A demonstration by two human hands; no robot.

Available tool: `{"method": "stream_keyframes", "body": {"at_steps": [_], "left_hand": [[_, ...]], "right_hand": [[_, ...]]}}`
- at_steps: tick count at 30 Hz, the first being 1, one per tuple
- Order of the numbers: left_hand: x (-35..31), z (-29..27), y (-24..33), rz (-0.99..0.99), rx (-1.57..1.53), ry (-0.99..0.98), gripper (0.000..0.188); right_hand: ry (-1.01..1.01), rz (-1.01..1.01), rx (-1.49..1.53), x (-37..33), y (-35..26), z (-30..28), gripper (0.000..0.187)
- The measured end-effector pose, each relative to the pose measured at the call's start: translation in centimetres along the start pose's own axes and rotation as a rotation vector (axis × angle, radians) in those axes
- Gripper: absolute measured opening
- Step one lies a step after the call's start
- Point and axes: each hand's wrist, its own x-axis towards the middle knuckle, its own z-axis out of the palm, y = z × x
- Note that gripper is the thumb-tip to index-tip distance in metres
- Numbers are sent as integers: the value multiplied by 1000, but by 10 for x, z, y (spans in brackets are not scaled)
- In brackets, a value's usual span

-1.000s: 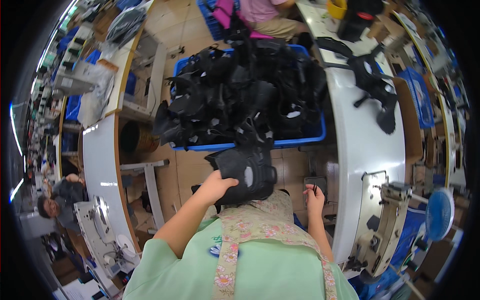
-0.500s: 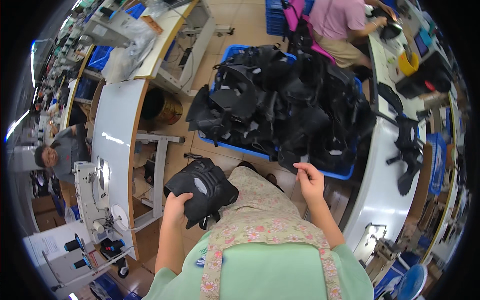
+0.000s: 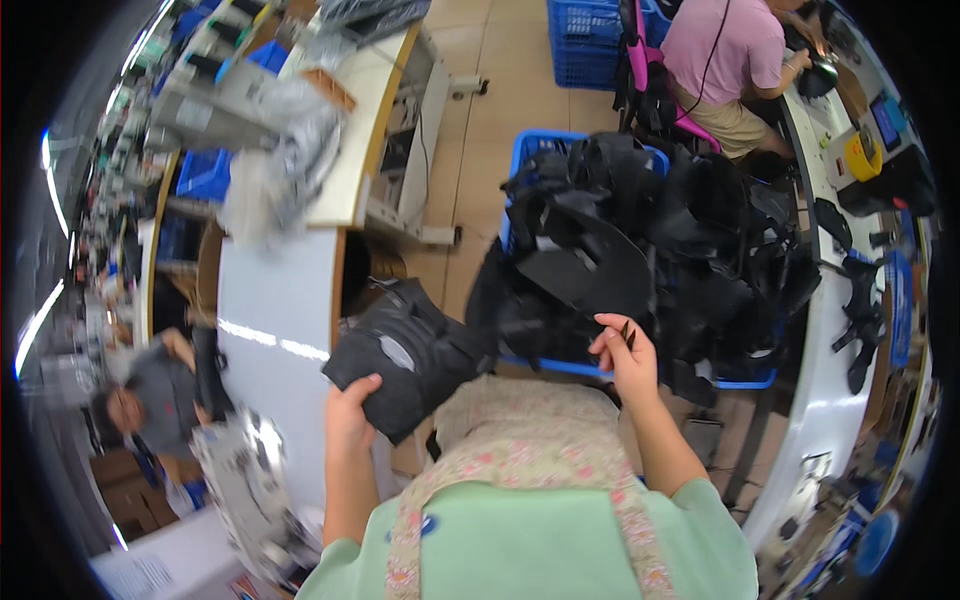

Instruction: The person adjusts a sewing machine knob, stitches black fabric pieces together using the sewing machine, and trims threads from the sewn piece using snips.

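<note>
My left hand (image 3: 350, 415) is closed on the near edge of a black sewn fabric piece (image 3: 415, 375) with a white oval patch. The piece hangs in front of me, left of my apron. My right hand (image 3: 630, 365) is closed, with the two dark tips of a small pointed tool (image 3: 629, 336) showing among the fingers; its exact kind is unclear. This hand is raised at the near side of a blue basket (image 3: 545, 365), heaped with similar black pieces (image 3: 590, 265). Some of the heap spills over the rim.
At left stands a white worktable (image 3: 275, 290) with a sewing machine (image 3: 250, 490) and a person in grey beyond. Another white table (image 3: 800, 440) runs along the right. A co-worker in pink (image 3: 725, 50) sits at the far right. Blue crates (image 3: 583, 45) are stacked at the back.
The view has turned, so the basket and tables sit further right. My left hand still holds the black piece, now tilted differently. Dark tool tips now show in my right hand.
</note>
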Motion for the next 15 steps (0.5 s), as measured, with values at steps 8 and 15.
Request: {"method": "stream_keyframes", "body": {"at_steps": [8,15], "left_hand": [[144,34,130,-73,146,-331,42],[213,75,160,-74,213,-550,41]], "right_hand": [[-64,551,431,123,114,170,28],[73,710,44,134,168,159,28]]}}
